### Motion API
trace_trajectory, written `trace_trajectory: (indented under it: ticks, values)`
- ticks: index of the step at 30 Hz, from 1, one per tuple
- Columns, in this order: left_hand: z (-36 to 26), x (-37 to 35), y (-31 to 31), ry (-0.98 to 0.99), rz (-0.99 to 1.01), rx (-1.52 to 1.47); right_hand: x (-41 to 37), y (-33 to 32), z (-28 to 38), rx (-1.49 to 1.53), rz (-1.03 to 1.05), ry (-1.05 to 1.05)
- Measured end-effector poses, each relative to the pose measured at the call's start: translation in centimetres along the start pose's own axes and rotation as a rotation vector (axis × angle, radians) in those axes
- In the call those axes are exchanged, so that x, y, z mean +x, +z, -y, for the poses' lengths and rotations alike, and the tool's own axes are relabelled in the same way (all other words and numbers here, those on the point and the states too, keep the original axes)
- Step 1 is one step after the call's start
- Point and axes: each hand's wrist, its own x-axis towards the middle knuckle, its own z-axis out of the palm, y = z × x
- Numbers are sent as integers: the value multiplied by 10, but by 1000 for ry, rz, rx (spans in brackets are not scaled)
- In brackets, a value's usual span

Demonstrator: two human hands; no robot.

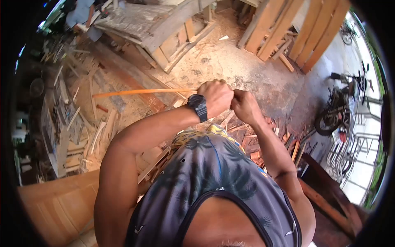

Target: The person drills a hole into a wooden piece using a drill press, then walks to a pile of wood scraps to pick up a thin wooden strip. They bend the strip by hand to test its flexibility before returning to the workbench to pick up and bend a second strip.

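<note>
My left hand (pixel 216 98), with a black watch (pixel 198 108) at its wrist, is closed around one end of a long, thin orange strip (pixel 144 92) that looks like wood. The strip juts out to the left, almost level and slightly bent. Touching the left hand's fingers is my right hand (pixel 245 106), also closed, its fingertips curled in. Whatever lies between the right fingers is hidden. Both hands are in front of my body, above a floor strewn with sawdust.
A rough wooden workbench (pixel 148 24) stands ahead. Orange-brown planks (pixel 321 33) lean at the upper right. A parked motorcycle (pixel 339 103) is at the right. Scrap wood (pixel 68 111) litters the left, with more offcuts near my feet. Another person (pixel 80 16) is at the upper left.
</note>
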Motion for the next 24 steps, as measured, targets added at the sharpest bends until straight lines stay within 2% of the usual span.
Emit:
trace_trajectory:
  ticks: [1,3,5,6,7,8,10,12,13,15,16,18,20,22,24]
  values:
    - [4,3,19,-35,-150,25,0,5,9,-26,-108,8]
    - [5,7,22,-40,-153,18,1,19,3,-29,-191,89]
    - [5,8,16,-20,-85,-75,-9,8,5,-63,-86,126]
    - [17,8,24,95,-107,-184,-12,-3,12,-131,48,175]
    - [18,6,23,117,-49,-255,-17,4,4,-121,-8,120]
    - [18,3,20,116,8,-316,-22,-1,5,-114,24,90]
    - [21,-1,15,170,76,-402,-29,0,0,-139,28,122]
    - [35,-2,6,139,291,-562,-34,10,-14,-64,-20,-49]
    - [48,-4,4,169,308,-562,-40,5,-15,-64,-42,-23]
    - [65,-4,2,-29,526,-1376,-51,-4,-11,459,-177,-253]
    - [64,0,3,-17,547,-1373,-53,-5,-9,459,-195,-239]
    - [57,11,2,97,528,-1727,-55,-5,-2,599,-337,-260]
    - [42,27,2,145,580,-1823,-56,-11,3,692,-431,-268]
    - [29,39,2,98,522,-1887,-56,-17,1,608,-611,-246]
    - [20,47,-8,111,580,-1835,-62,-23,-2,505,-664,-239]
